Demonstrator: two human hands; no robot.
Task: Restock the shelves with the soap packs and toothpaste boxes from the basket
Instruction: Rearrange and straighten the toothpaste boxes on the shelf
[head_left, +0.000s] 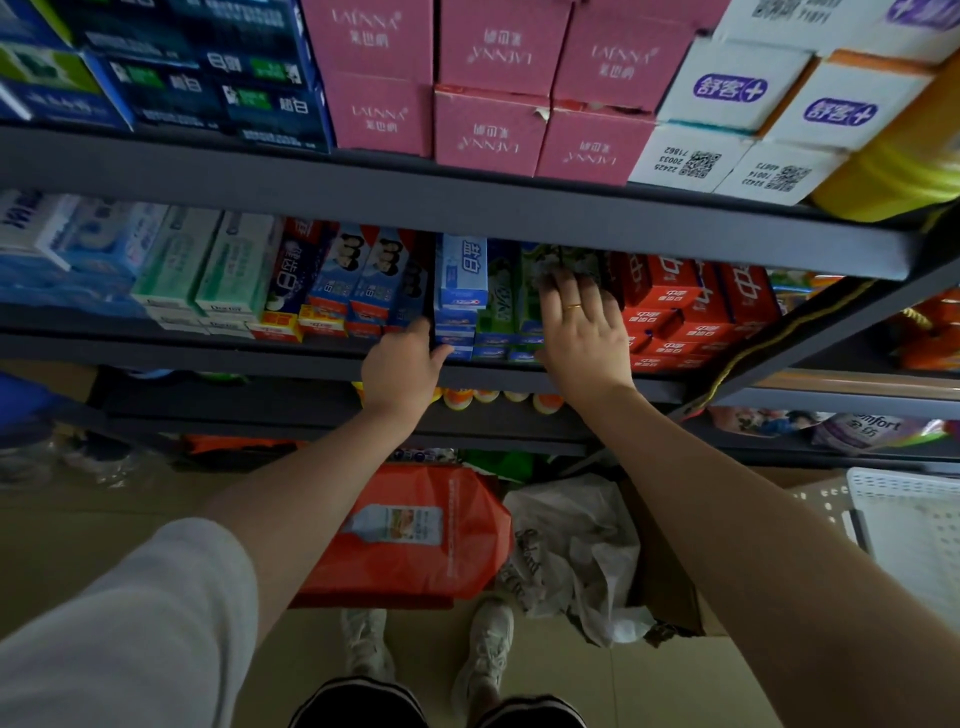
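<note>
While the left hand (400, 364) grips the edge of the blue toothpaste boxes (460, 291) on the shelf (208, 353), the right hand (584, 332), just beside them, lies flat with fingers spread on the green toothpaste boxes (506, 306).

Middle shelf (311, 358) packed edge to edge with toothpaste boxes (462, 291); upper shelf beam (467, 208) overhangs, leaving low slot. Floor below crowded by red bag (415, 540).

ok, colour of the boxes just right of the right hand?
Red-orange with white lettering: the toothpaste boxes, stacked on the middle shelf beside the right hand. Head view.
</note>
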